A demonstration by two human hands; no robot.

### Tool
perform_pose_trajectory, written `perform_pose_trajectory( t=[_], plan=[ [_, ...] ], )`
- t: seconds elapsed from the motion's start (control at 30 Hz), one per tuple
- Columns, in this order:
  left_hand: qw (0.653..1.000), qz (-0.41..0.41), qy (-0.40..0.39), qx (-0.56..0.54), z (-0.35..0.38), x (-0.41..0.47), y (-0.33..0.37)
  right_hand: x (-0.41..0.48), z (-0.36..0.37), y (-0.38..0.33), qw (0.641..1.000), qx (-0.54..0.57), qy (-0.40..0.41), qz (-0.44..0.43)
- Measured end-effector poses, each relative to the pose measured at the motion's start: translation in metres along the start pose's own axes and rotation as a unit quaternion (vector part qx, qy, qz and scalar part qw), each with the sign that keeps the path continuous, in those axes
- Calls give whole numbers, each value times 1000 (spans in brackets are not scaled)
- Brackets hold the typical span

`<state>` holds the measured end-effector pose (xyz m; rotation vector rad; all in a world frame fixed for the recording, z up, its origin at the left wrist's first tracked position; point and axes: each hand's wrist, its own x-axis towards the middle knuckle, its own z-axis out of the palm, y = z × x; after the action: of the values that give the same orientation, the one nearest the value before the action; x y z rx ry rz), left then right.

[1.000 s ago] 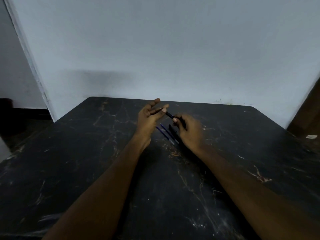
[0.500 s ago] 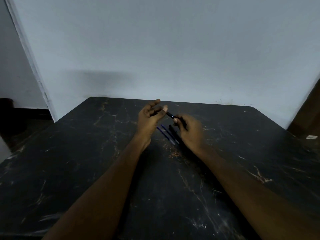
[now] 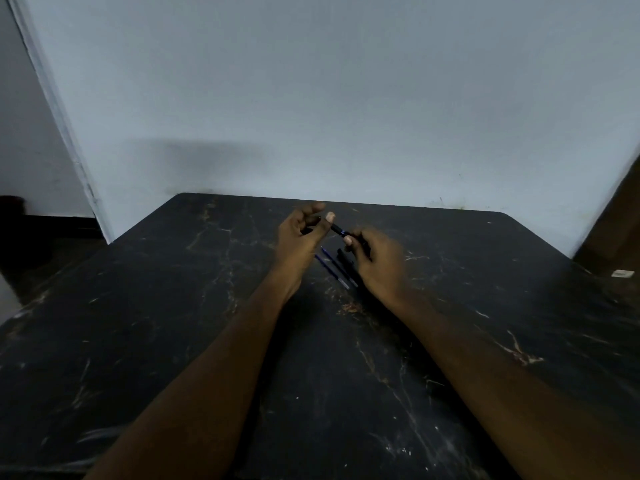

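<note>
left hand [image 3: 298,239], right hand [image 3: 381,263] unmoved, grips pinching pen [image 3: 337,231], marbled table [image 3: 166,341], grey wall [image 3: 346,98]

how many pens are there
4: one pen held between left hand and right hand; two blue pens side by side on the table; one black pen beside them. The right hand may hide more.

glossy black plastic pen [image 3: 338,231]; dark veined marble-look table [image 3: 173,323], matt wall [image 3: 346,98]
</note>
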<state>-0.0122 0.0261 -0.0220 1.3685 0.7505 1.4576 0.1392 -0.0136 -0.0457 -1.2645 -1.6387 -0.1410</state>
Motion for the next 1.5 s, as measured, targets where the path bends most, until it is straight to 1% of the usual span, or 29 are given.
perform_pose_trajectory(
  t=[0.13, 0.2, 0.37, 0.43, 0.5, 0.63, 0.7, 0.83, 1.03, 1.23, 1.37, 1.5],
  plan=[
    [999, -4, -33, -25, -1, 0, 4, 1, -1, -2, 1000, 7, -1, 3],
    [999, 0, -35, -28, -1, 0, 4, 1, -3, -3, 1000, 6, -1, 3],
    [999, -1, 34, -16, -1, 1, 2, 0, -5, -7, 1000, 2, -20, 0],
    [999, -1, 40, -8, 0, 1, 1, 0, -5, -9, 1000, -6, -26, -4],
    [1000, -10, 28, -5, 0, 0, 1, 0, -6, -10, 1000, -9, -24, -6],
    [998, -19, 0, -55, 0, -1, 5, 0, -7, -9, 1000, 2, -14, -2],
    [998, -21, -9, -59, -1, -1, 6, 0, -7, -8, 1000, 2, -12, -2],
    [999, -11, -19, -35, -1, -2, 6, 0, -6, -6, 1000, -5, -6, 4],
    [1000, 17, 23, 1, 0, -1, 3, -1, -5, -8, 1000, -13, -10, -2],
    [999, 9, 32, 5, 0, 1, 0, 0, -5, -9, 1000, -15, -8, -18],
    [1000, -16, 11, 14, -1, 1, -1, 0, -4, -5, 1000, -11, 5, -8],
    [1000, -10, -4, 26, 0, 2, -1, 1, -3, -2, 1000, -17, 5, -8]
  ],
)
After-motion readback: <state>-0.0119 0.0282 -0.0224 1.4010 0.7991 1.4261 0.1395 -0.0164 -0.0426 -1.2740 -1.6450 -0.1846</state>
